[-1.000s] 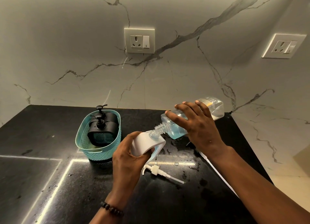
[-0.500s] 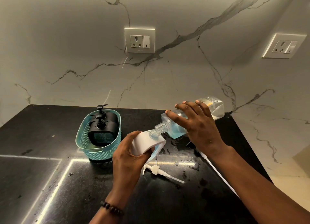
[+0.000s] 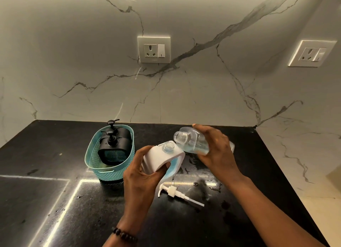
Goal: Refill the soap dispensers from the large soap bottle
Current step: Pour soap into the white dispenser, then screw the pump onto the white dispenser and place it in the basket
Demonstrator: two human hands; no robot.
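The black bench [image 3: 55, 200] carries a teal basket [image 3: 108, 165] holding two black dispensers [image 3: 114, 147]. Above the bench, the right hand [image 3: 217, 150] curls round the clear soap bottle [image 3: 191, 141], tilted with its open mouth just beside the white dispenser [image 3: 162, 158], which the left hand [image 3: 142, 174] grips. A white pump [image 3: 177, 193] lies below on wet spots.

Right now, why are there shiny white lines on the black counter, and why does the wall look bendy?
In the head view, the bright lines are glare on the glossy black counter, strongest below the teal basket. The wide-angle lens bends the wall and tilts the right socket. The right hand looks slightly smeared; the left hand is sharper.
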